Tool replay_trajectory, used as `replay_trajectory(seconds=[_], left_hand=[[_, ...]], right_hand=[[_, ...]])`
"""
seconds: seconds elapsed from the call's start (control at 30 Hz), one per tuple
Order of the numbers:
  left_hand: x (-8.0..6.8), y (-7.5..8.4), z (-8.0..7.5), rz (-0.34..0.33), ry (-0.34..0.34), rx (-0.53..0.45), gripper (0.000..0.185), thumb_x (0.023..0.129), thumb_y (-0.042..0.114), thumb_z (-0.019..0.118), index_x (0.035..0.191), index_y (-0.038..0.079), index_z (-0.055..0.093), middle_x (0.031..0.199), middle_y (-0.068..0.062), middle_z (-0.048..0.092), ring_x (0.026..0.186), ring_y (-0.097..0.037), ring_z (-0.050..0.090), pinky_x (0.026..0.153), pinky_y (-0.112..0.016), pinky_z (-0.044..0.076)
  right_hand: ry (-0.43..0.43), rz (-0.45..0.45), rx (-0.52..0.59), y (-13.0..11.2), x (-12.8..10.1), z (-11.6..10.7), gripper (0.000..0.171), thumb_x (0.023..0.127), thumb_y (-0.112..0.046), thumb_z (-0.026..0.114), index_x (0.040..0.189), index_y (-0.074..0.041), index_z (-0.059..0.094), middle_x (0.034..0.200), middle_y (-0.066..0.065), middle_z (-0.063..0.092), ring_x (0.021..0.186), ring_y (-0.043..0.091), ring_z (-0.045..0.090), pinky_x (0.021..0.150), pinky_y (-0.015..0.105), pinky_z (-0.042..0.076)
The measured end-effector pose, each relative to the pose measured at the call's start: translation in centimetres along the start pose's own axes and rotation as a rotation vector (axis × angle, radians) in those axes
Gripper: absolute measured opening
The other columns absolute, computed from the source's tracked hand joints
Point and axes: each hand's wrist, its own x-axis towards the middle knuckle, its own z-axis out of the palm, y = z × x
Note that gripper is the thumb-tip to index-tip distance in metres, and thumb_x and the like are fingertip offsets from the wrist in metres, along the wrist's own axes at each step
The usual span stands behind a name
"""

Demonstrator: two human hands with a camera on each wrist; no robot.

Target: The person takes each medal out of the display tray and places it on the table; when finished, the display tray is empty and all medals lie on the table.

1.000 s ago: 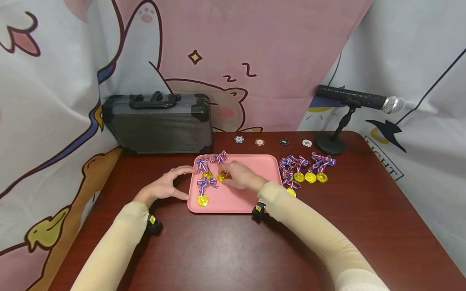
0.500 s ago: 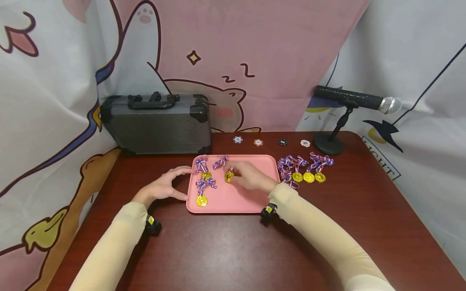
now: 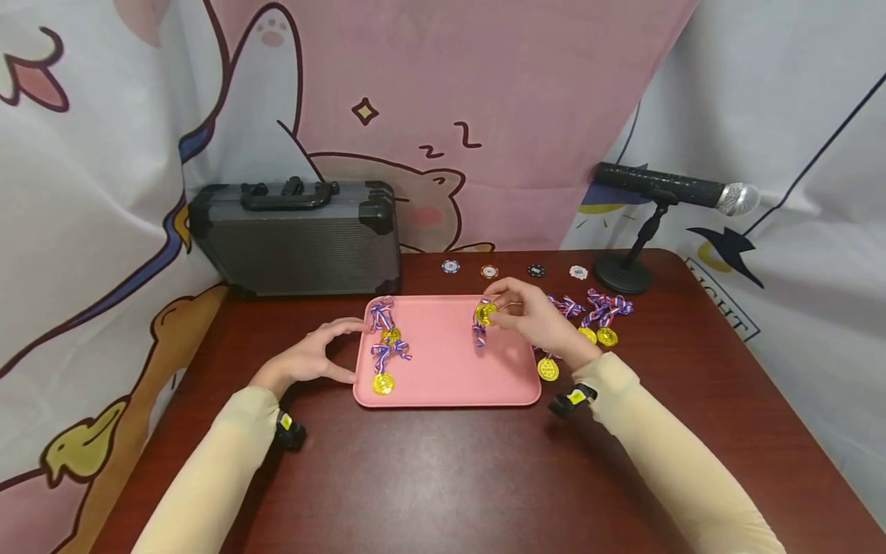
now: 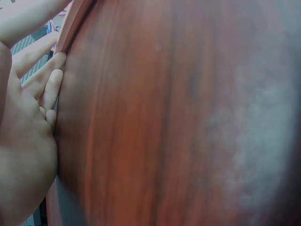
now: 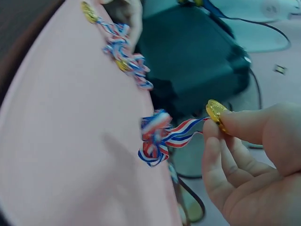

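Resting at the left rim of the flat pink plastic tray point(image 3: 443, 385), left hand point(image 3: 314, 358) lies open, fingers relaxed. Right hand point(image 3: 536, 319) pinches a gold medal on striped ribbon point(image 3: 484, 314), lifted from mid-tray a second ago, now raised over the right edge. Curtain lettering unreadable.

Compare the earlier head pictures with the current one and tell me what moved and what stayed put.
The right hand, pinching a gold medal with a red, white and blue ribbon, has lifted it from the left half of the pink plastic tray and carried it rightward, ribbon dangling above the tray's right part. The left hand stays at the tray's left edge, and the two medals remain there.
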Motion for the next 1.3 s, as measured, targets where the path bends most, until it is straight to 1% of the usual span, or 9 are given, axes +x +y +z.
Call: replay_trajectory(seconds=[0.17,0.3,0.47,0.63,0.77,0.97,1.03,1.2,1.3], left_hand=[[0.0,0.1,0.1,0.005,-0.001,-0.006,0.092,0.070,0.034,0.098,0.151,0.026,0.055,0.162,-0.004,0.043,0.146,-0.033,0.033,0.118,-0.067,0.025],[-0.1,0.1,0.1,0.006,0.000,-0.010,0.092,0.070,0.033,0.098,0.151,0.026,0.056,0.161,-0.003,0.043,0.145,-0.033,0.033,0.118,-0.067,0.025],[0.0,-0.1,0.1,0.044,0.004,-0.004,0.092,0.070,0.030,0.098,0.151,0.021,0.056,0.160,-0.006,0.045,0.145,-0.033,0.034,0.117,-0.065,0.024],[0.0,-0.1,0.0,0.062,0.004,-0.009,0.090,0.071,0.028,0.098,0.151,0.017,0.056,0.160,-0.009,0.044,0.145,-0.036,0.033,0.116,-0.068,0.024],[0.0,-0.1,0.0,0.056,0.005,-0.017,0.091,0.070,0.028,0.098,0.150,0.017,0.057,0.160,-0.009,0.045,0.145,-0.036,0.033,0.117,-0.068,0.023],[0.1,-0.1,0.0,0.061,0.002,-0.016,0.092,0.070,0.027,0.099,0.150,0.017,0.056,0.159,-0.009,0.046,0.144,-0.035,0.035,0.117,-0.066,0.024],[0.1,-0.1,0.0,0.045,-0.001,-0.025,0.092,0.069,0.027,0.099,0.151,0.019,0.056,0.160,-0.007,0.045,0.144,-0.034,0.034,0.117,-0.065,0.025],[0.0,0.0,0.0,0.007,-0.007,-0.034,0.093,0.070,0.030,0.098,0.152,0.024,0.055,0.161,-0.005,0.043,0.145,-0.033,0.032,0.117,-0.067,0.026],[0.1,0.0,0.1,0.022,-0.009,-0.032,0.093,0.070,0.028,0.099,0.152,0.021,0.055,0.160,-0.006,0.043,0.145,-0.034,0.033,0.118,-0.066,0.026]], right_hand=[[0.096,0.031,-0.040,-0.2,-2.1,-3.4,0.033,0.095,0.001,0.074,0.127,0.002,0.065,0.107,0.024,0.069,0.089,0.019,0.070,0.076,0.025,0.060],[0.149,0.055,-0.059,-0.1,-3.9,-6.1,0.036,0.097,0.000,0.074,0.131,0.002,0.063,0.110,0.024,0.069,0.091,0.020,0.073,0.074,0.025,0.060],[0.203,0.061,-0.105,-0.2,-6.0,-9.1,0.040,0.098,-0.003,0.073,0.135,0.003,0.060,0.109,0.010,0.072,0.091,0.015,0.074,0.072,0.024,0.061],[0.251,0.065,-0.150,-0.1,-7.9,-10.8,0.041,0.098,-0.004,0.073,0.136,0.003,0.060,0.104,-0.002,0.073,0.086,0.011,0.072,0.068,0.023,0.060],[0.223,0.093,-0.157,0.6,-9.4,-11.2,0.040,0.097,-0.003,0.074,0.135,0.003,0.061,0.104,0.001,0.073,0.084,0.012,0.072,0.067,0.025,0.060],[0.118,0.135,-0.108,2.0,-11.4,-10.7,0.038,0.096,0.000,0.074,0.132,0.005,0.062,0.106,0.018,0.073,0.086,0.020,0.075,0.074,0.031,0.063],[0.082,0.147,-0.102,2.5,-12.0,-10.5,0.038,0.096,0.000,0.074,0.131,0.006,0.062,0.107,0.022,0.072,0.086,0.023,0.076,0.074,0.033,0.063],[0.021,0.178,-0.130,3.8,-12.9,-10.0,0.037,0.096,-0.002,0.074,0.131,0.005,0.064,0.107,0.023,0.071,0.085,0.027,0.074,0.073,0.032,0.063],[0.002,0.177,-0.169,4.8,-13.2,-9.5,0.035,0.095,-0.002,0.075,0.128,0.003,0.066,0.106,0.021,0.072,0.084,0.024,0.073,0.071,0.031,0.062]])
